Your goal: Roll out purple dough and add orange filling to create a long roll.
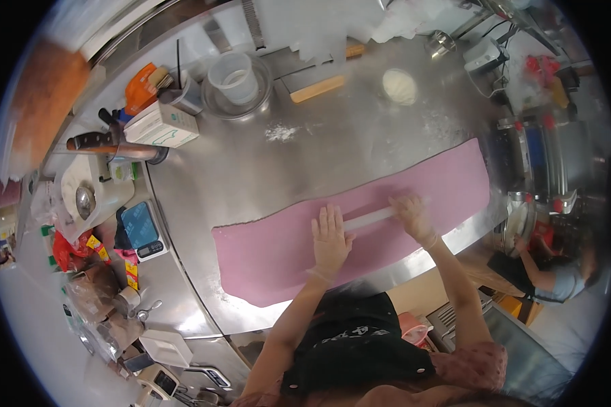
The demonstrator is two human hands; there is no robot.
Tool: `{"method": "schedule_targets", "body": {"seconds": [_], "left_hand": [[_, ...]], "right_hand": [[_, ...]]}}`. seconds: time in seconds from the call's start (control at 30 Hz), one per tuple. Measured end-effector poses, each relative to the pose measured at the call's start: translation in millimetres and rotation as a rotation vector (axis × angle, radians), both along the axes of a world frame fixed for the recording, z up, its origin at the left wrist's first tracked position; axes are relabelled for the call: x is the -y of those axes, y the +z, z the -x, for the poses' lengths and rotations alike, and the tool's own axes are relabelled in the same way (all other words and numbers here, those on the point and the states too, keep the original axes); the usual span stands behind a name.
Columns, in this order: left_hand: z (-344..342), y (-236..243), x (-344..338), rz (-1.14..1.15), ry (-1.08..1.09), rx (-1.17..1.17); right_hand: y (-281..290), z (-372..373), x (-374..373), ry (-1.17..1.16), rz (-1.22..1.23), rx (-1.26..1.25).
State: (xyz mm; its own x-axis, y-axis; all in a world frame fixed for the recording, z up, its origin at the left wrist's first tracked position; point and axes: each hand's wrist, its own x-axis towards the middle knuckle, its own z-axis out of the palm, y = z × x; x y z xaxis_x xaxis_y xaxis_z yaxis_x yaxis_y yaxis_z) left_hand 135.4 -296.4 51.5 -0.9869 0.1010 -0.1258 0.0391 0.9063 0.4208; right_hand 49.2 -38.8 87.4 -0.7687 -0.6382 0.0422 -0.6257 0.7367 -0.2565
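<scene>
A long sheet of pink-purple dough [271, 261] lies slantwise across the steel worktop, close to my body. On its middle rests a white rolling pin [370, 220]. My left hand [330, 239] lies flat over the pin's left end, fingers stretched forward and thumb toward the middle. Toward the other end, my right hand [413, 218] has its fingers bent over the pin, slightly blurred. Both hands seem to wear thin clear gloves. The pin's ends are partly hidden under the hands.
A round pale dough piece [400, 87] and scattered flour [280, 131] lie farther back. Behind stand a clear plastic tub [233, 78] in a metal bowl, a wooden-handled scraper [318, 89] and a carton [161, 125]. A scale [142, 230] sits left. Another person [557, 275] works at right.
</scene>
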Motion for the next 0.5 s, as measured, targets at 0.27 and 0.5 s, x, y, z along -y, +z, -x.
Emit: {"method": "schedule_targets", "body": {"seconds": [0.27,0.5], "left_hand": [[99,21,9,0.151,0.113,0.030],[108,-8,54,0.036,0.465,-0.242]], "right_hand": [[11,73,45,-0.233,-0.249,0.056],[-39,100,14,0.193,-0.006,0.025]]}}
